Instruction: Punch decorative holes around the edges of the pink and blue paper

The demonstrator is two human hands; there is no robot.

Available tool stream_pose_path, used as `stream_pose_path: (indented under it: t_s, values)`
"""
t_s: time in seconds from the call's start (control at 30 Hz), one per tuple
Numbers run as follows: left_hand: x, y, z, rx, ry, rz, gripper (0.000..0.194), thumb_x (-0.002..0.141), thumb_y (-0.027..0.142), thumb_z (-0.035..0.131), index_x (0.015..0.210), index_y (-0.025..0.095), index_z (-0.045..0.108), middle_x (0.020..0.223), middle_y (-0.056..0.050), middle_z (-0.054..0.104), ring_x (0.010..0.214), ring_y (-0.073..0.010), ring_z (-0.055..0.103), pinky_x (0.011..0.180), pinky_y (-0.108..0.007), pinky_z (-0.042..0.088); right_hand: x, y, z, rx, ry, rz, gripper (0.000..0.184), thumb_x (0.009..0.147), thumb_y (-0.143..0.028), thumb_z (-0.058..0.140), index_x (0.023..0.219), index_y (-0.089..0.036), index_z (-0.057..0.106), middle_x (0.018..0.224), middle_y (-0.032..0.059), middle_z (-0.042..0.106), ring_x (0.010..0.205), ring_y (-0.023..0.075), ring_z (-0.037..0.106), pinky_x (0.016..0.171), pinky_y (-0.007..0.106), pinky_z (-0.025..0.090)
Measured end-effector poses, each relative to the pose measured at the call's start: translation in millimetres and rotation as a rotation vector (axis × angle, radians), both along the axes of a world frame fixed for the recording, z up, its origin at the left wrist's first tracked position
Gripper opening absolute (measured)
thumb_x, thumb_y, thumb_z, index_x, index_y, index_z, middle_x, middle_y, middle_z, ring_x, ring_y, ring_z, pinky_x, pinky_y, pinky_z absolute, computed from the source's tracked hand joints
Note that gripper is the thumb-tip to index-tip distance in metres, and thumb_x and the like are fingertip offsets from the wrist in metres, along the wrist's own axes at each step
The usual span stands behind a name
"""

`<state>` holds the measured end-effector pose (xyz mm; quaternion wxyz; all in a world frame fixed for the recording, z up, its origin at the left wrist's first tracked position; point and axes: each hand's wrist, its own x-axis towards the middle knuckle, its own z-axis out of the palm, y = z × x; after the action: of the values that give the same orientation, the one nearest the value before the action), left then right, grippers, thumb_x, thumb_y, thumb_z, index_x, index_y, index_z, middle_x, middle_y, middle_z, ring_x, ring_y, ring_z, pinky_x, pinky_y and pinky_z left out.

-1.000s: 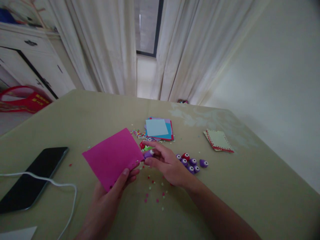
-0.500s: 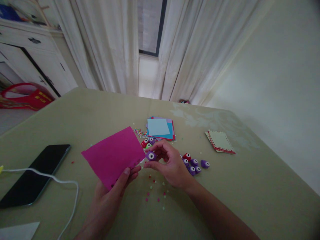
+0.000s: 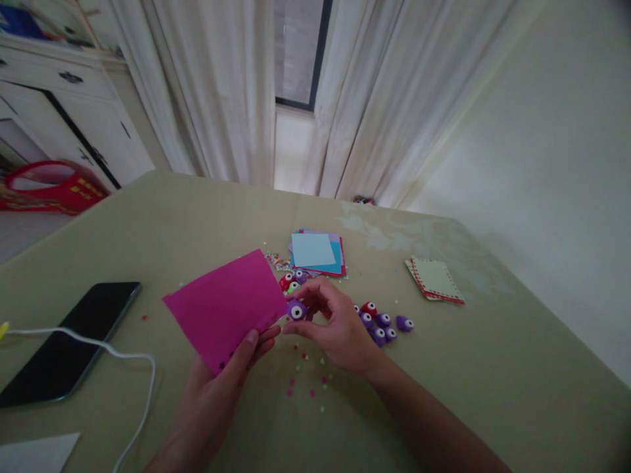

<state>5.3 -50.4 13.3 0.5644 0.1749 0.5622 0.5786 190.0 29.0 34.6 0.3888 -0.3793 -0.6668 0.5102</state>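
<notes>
Clamping a pink sheet (image 3: 224, 305) above the table (image 3: 197, 220) between thumb and fingers of the left hand (image 3: 229, 378). Pinching an eye-marked purple punch (image 3: 296, 311) at the sheet's right corner with the right hand (image 3: 340, 328); perhaps touching the edge, though showing too small to tell. Displaying little cut-outs along the near edge only (partly covered by the left thumb); judging by the other edges, plain in view, standing part-punched. Featuring loose paper dots (image 3: 312, 393) between the forearms, a coloured paper stack (image 3: 311, 249) beyond, more punches (image 3: 383, 320) past the right wrist, and, farther right, cream sheets (image 3: 434, 276) bearing punched-looking borders.
</notes>
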Motion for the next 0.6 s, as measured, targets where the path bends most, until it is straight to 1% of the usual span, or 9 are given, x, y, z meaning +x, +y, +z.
stream_pose_path:
  t_s: [0.1,0.23,0.43,0.5,0.6]
  values:
    - [0.3,0.7,0.5,-0.019,-0.029,-0.023,0.046,0.073,0.039,0.093,0.108,0.013,0.08,0.106,-0.015,0.085,0.103,-0.0325,0.081,0.091,-0.037,0.068,0.1,0.3,-3.0,-0.027,0.025,0.006,0.047,0.079,-0.039,0.093,0.113,-0.023,0.065,0.108,0.0039,0.072,0.09,0.0179,0.069,0.082,0.032,0.056]
    - [1.3,1.1,0.6,-0.005,-0.052,-0.009,0.044,0.073,0.039,0.092,0.105,0.012,0.08,0.109,-0.015,0.085,0.106,-0.0319,0.081,0.091,-0.034,0.068,-0.3,0.0,-7.0,-0.032,0.039,0.004,0.053,0.075,-0.039,0.095,0.116,-0.024,0.064,0.114,0.0056,0.073,0.097,0.0198,0.072,0.089,0.036,0.059]
    - [0.7,0.2,1.8,-0.014,-0.042,-0.012,0.045,0.072,0.042,0.092,0.104,0.012,0.081,0.112,-0.016,0.084,0.109,-0.034,0.08,0.092,-0.037,0.068,-2.4,-2.5,-9.6,-0.043,0.046,0.025,0.053,0.075,-0.038,0.095,0.117,-0.023,0.066,0.116,0.0065,0.074,0.094,0.02,0.074,0.086,0.036,0.061]
    - [-0.1,-0.3,1.3,-0.017,-0.011,-0.032,0.044,0.073,0.043,0.092,0.104,0.013,0.081,0.114,-0.016,0.084,0.11,-0.0339,0.079,0.09,-0.035,0.069,-2.7,-2.8,-9.9,-0.041,0.038,0.021,0.056,0.074,-0.038,0.096,0.119,-0.024,0.066,0.115,0.0066,0.075,0.093,0.0203,0.075,0.085,0.035,0.061]
    - [-1.3,-1.1,-1.7,0.002,0.024,-0.043,0.044,0.073,0.046,0.092,0.104,0.016,0.082,0.118,-0.013,0.083,0.115,-0.0324,0.078,0.085,-0.029,0.069,-2.8,-3.0,-8.6,-0.038,0.012,0.025,0.059,0.072,-0.038,0.096,0.122,-0.024,0.066,0.112,0.0062,0.076,0.09,0.0203,0.075,0.082,0.035,0.061]
